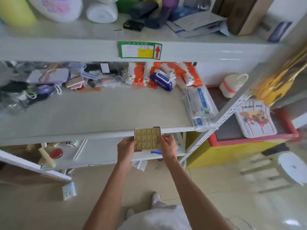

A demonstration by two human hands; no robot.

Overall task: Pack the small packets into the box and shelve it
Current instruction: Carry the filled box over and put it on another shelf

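Both hands are clamped on a small tan box (147, 138) printed with dark marks: the left hand (125, 148) grips its left side with the thumb on the top face, and the right hand (168, 144) curls its fingers over the right side. The box is held flat with its far end at the front edge of the middle shelf (99, 113), toward that shelf's right end; whether it touches the edge I cannot tell. The front half of the shelf behind the box is bare board. Along the back edge, right of centre, lie orange packs (138, 74) with a blue pack of wipes (162, 79) resting on them. A clear plastic bag (198, 107) lies along the shelf's right edge, reaching the front right corner. A heap of small odds and ends (41, 80) fills the back left corner. On the front lip of the shelf above sits a green label (140, 49) with a red arrow. On the shelf below, left of the hands, are a puzzle cube (71, 143) and a red round lid (56, 153). A small pale packet (69, 190) lies on the floor.
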